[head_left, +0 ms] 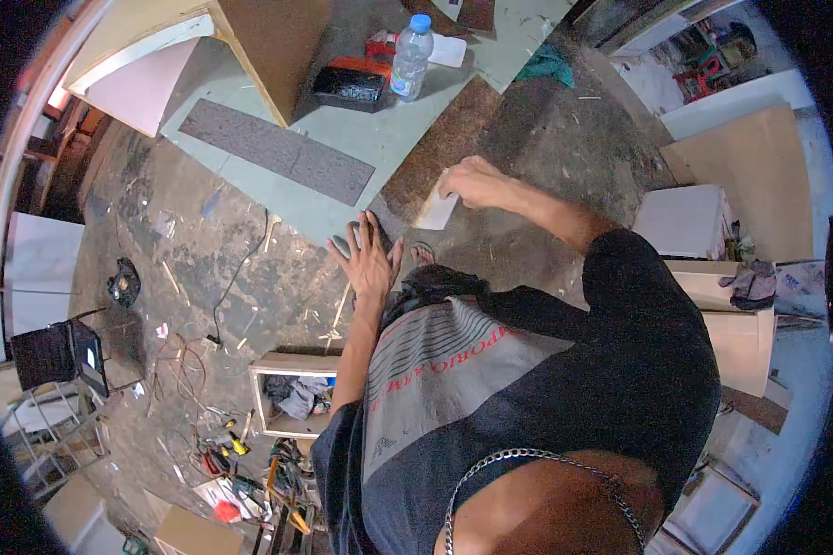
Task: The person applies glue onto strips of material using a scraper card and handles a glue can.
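Observation:
My right hand [477, 182] grips a small white flat piece [438, 211], like a card or spreader, its edge by the near end of a long brown strip [449, 134]. That strip lies along the right edge of a pale green board [250, 196]. My left hand [370, 262] rests with fingers spread at the board's near corner, by the strip's greyish end; it holds nothing. A speckled dark grey strip [278, 151] lies flat on the board, left of both hands.
A clear bottle [412, 60] with a blue cap and a black-and-orange container [350, 85] stand on the board's far part. A wooden panel piece [273, 55] rises at the far left. Tools [217, 458], cables and an open box [296, 393] lie on the floor, lower left.

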Motion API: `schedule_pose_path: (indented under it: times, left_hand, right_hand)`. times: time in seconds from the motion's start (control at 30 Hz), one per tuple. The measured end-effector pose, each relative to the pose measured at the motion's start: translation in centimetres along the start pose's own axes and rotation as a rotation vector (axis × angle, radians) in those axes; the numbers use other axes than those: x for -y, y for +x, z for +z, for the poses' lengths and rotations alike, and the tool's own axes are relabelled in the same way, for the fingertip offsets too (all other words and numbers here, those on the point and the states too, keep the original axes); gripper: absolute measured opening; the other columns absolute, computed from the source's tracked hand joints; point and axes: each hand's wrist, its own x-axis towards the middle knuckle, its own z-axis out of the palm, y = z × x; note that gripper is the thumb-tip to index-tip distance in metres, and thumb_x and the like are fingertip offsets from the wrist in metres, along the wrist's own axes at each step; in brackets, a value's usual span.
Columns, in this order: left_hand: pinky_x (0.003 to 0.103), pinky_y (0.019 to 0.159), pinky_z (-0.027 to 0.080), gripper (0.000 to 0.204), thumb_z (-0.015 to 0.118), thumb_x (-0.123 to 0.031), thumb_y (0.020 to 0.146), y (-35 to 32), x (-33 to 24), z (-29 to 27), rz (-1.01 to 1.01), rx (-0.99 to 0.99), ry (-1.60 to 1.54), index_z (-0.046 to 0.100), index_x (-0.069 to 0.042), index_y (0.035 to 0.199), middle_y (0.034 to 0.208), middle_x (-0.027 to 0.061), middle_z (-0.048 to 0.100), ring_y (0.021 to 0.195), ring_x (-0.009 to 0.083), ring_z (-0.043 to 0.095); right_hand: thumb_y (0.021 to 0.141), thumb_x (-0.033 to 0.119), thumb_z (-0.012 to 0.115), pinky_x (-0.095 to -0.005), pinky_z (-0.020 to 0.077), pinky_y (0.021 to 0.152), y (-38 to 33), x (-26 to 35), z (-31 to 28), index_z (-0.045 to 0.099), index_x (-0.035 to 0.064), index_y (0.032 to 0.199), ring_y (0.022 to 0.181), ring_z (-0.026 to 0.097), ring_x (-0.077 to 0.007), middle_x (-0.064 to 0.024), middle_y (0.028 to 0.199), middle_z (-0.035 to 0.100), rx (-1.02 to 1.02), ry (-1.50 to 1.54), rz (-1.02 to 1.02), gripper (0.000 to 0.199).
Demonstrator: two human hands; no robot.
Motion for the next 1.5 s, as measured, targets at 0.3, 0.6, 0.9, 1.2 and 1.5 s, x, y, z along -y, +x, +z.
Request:
schedule_pose_path:
  times: [0.3, 0.6, 0.9, 1.2, 1.5]
  left_hand:
    - [0.069, 0.115, 0.006, 0.082, 0.049, -0.06, 0.093, -0.6, 0.4, 0.7, -0.032, 0.013, -0.157, 0.029, -0.009, 0.156, 0.158, 0.0091, 0.034, 0.144, 0.0327, 0.031]
    - [0.063, 0.114, 0.017, 0.067, 0.063, -0.048, 0.089, -1.5, 1.1, 0.4, 0.12, -0.242, -0.208, 0.048, -0.013, 0.145, 0.144, 0.0087, 0.049, 0.136, 0.0319, 0.04]
    - [0.052, 0.111, 0.033, 0.047, 0.072, -0.029, 0.084, -2.6, 1.7, 1.4, 0.308, -0.232, -0.276, 0.062, -0.014, 0.128, 0.126, 0.0049, 0.06, 0.126, 0.0263, 0.05]
    - [0.052, 0.11, 0.034, 0.048, 0.071, -0.03, 0.085, -2.5, 1.7, 1.6, 0.32, -0.237, -0.262, 0.061, -0.011, 0.128, 0.124, 0.0058, 0.061, 0.125, 0.0267, 0.051]
    - [0.049, 0.104, 0.04, 0.024, 0.068, -0.02, 0.085, -2.3, 2.3, 2.4, 0.357, -0.319, -0.218, 0.069, -0.013, 0.109, 0.112, 0.0031, 0.065, 0.117, 0.0246, 0.056]
  right_hand:
    - [0.071, 0.0, 0.065, -0.0477, 0.0498, 0.087, -7.2, 1.7, -0.7, 0.074, 0.0171, 0.11, 0.108, 0.064, -0.0308, -0.0098, 0.111, 0.071, 0.018, 0.16, 0.326, 0.044]
    - [0.07, 0.0, 0.063, -0.0414, 0.0413, 0.108, -1.8, 3.6, 2.5, 0.069, 0.0201, 0.122, 0.123, 0.057, -0.0227, -0.0003, 0.127, 0.067, -0.433, 0.086, 0.163, 0.055]
    - [0.079, 0.008, 0.061, -0.0404, 0.0394, 0.109, 2.1, 3.4, 7.4, 0.068, 0.0201, 0.122, 0.125, 0.056, -0.0219, 0.0023, 0.13, 0.065, -0.522, -0.073, 0.01, 0.045]
    - [0.083, 0.011, 0.057, -0.0426, 0.0382, 0.11, 2.8, 4.7, 7.9, 0.068, 0.0187, 0.121, 0.127, 0.054, -0.0244, -0.0001, 0.127, 0.066, -0.544, -0.083, 0.0, 0.041]
    - [0.079, 0.008, 0.06, -0.0434, 0.0362, 0.111, 0.8, 5.5, 8.4, 0.067, 0.0173, 0.123, 0.129, 0.051, -0.0246, -0.0004, 0.129, 0.065, -0.45, -0.075, -0.005, 0.046]
